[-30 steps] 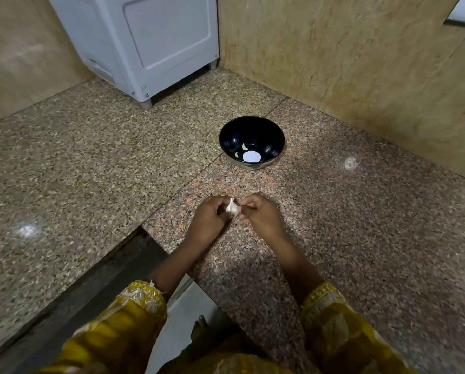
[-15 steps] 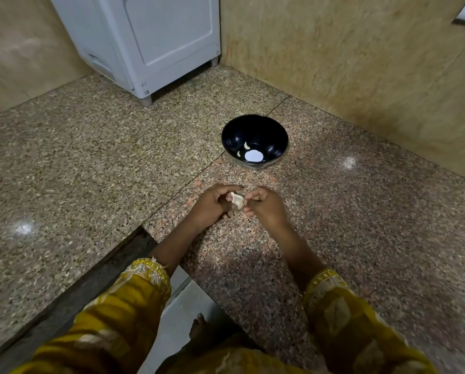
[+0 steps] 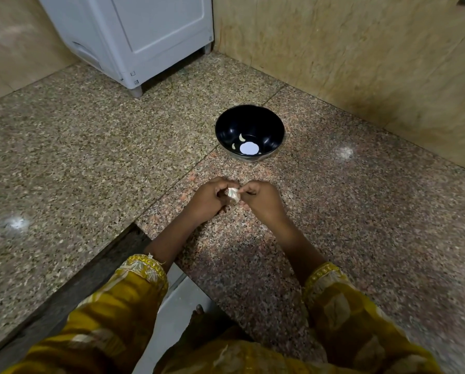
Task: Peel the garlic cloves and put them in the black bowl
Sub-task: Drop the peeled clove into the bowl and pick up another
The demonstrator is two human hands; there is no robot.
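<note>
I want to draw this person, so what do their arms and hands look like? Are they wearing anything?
The left hand and right hand are bare: no gloves, rings or bangles that I can see. The forearms are bare too. The left sleeve and right sleeve are mustard yellow with a pale leafy print, each ending in a gold embroidered band.

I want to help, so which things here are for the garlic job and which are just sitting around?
For the job: garlic clove, pinched by left hand and right hand; black bowl; peeled cloves inside it.
Just there: white appliance; speckled counter; tan wall.
</note>
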